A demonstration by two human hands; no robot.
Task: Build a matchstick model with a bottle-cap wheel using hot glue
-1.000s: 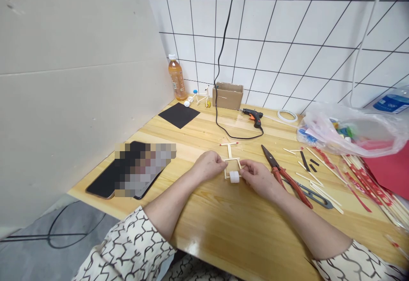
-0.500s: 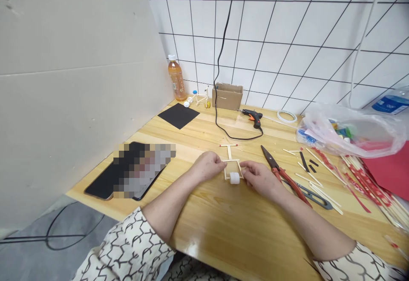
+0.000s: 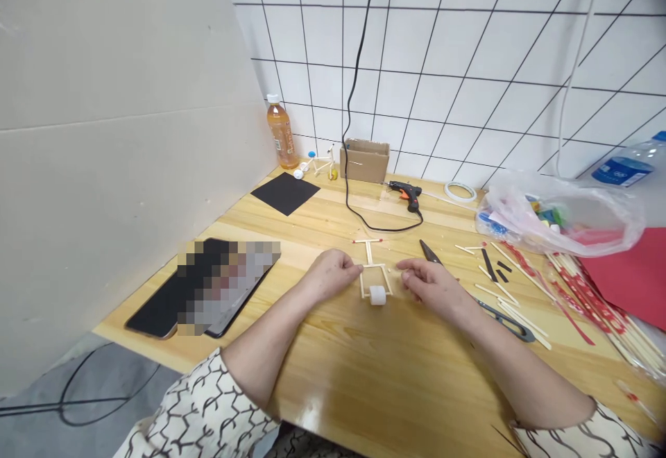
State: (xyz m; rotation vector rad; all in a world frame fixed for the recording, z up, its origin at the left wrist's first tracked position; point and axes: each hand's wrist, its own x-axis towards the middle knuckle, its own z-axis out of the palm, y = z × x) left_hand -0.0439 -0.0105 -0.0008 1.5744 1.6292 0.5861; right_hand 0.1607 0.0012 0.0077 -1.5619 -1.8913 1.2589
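A small frame of glued wooden sticks [image 3: 373,279] lies on the wooden table [image 3: 333,368], with a white roller [image 3: 377,295] at its near end and a crossbar [image 3: 367,241] at its far end. My left hand [image 3: 329,276] grips the frame's left side with its fingertips. My right hand [image 3: 429,283] holds nothing, its fingers loosely apart and just clear of the frame's right side. The dark blades of a pair of scissors [image 3: 429,252] lie beyond my right hand, whose wrist hides the handles.
A hot glue gun [image 3: 404,196] and its black cord lie beyond the hands, near a cardboard box [image 3: 364,161]. Further off are a black sheet [image 3: 285,193], a pixelated phone [image 3: 208,290], a plastic bag [image 3: 556,216], loose sticks [image 3: 510,298] and red paper [image 3: 629,277].
My right hand has let go of the frame and moved right, away from it. The left hand stays on the frame. The whole view has shifted slightly.
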